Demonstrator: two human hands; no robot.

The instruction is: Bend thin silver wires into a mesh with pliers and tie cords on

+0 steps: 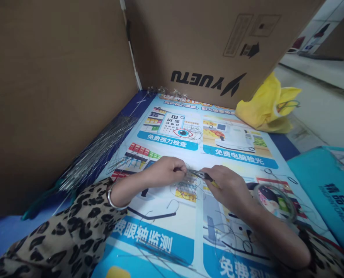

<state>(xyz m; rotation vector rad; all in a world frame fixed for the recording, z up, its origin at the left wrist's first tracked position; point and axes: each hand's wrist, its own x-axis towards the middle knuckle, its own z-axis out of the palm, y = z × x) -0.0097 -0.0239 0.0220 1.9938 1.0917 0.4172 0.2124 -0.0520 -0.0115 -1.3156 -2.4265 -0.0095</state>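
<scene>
My left hand [164, 170] is closed in a pinch on a thin wire [189, 179] at the middle of a printed poster [172, 216]. My right hand [228, 185] is closed around small pliers [202, 175] with a yellow handle. The plier tips point left and meet the wire just beyond my left fingers. Both hands hover close above the poster. A silver bangle [111, 197] circles my left wrist, below a leopard-print sleeve [70, 235].
A bundle of straight thin wires [99, 150] lies at the left along a cardboard wall [53, 88]. A cardboard box [218, 42] stands behind. A yellow plastic bag [266, 106] sits at the back right. A roll of clear tape [275, 200] and bent wire scraps lie on the poster.
</scene>
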